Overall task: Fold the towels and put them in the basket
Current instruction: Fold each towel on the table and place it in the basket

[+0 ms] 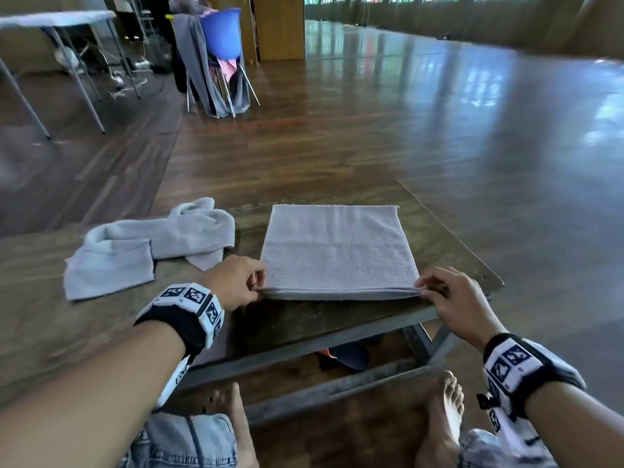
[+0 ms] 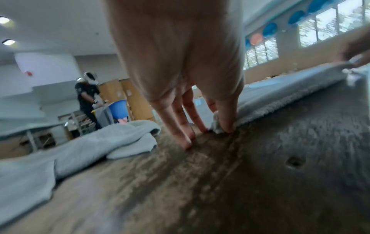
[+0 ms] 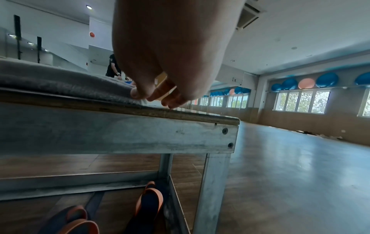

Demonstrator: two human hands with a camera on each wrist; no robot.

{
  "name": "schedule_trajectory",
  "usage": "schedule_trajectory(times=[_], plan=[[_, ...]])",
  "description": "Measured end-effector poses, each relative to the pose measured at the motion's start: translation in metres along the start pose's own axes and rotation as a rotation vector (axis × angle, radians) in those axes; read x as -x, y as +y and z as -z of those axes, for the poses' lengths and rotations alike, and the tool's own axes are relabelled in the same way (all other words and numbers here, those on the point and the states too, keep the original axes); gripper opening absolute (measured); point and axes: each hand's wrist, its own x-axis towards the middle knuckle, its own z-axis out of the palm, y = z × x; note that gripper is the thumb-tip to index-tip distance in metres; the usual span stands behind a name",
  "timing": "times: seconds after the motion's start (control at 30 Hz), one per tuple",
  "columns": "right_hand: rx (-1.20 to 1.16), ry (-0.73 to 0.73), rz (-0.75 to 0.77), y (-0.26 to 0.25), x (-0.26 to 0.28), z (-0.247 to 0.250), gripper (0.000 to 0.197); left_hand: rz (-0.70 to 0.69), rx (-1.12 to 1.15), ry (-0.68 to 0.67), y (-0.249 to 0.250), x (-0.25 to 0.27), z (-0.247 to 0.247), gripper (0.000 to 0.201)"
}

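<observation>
A grey folded towel lies flat in layers on the low wooden table, its near edge toward me. My left hand pinches the towel's near left corner. My right hand pinches its near right corner. A second grey towel lies crumpled on the table to the left. No basket shows in any view.
The table's right end and metal frame border open wooden floor. Sandals sit under the table near my bare feet. A blue chair draped with grey cloth, another table and a person stand far back left.
</observation>
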Motion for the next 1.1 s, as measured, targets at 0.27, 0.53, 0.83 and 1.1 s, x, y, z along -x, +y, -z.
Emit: schedule_trajectory(times=[0.27, 0.53, 0.83, 1.1], plan=[[-0.02, 0.012, 0.055, -0.001, 0.008, 0.006, 0.023, -0.017, 0.033, 0.082, 0.005, 0.012, -0.001, 0.016], [-0.112, -0.067, -0.004, -0.013, 0.005, 0.038, 0.007, 0.094, 0.212, 0.102, 0.013, 0.018, 0.02, 0.016], [-0.227, -0.426, -0.172, -0.027, -0.025, 0.06, 0.021, 0.302, 0.376, -0.217, 0.019, 0.007, 0.037, 0.009], [-0.155, -0.23, -0.252, -0.013, -0.081, 0.037, 0.008, 0.314, 0.426, 0.141, 0.0, -0.046, 0.026, 0.012]])
